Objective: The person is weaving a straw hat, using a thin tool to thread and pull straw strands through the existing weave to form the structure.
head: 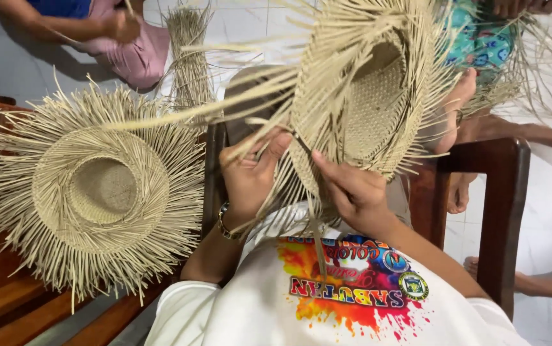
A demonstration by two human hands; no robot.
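straw hat [365, 96] brim in hands [301, 179], frayed edges

The hat [365, 96] I hold is dry, pale straw, rough and matt; my other straw hat [99, 192] looks the same; the chair [500, 211] is dark, shiny wood; my shirt [327, 307] is soft cloth.

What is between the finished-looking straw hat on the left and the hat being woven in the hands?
In the head view, the left hand and a dark wooden chair post lie between the straw hat and the held hat.
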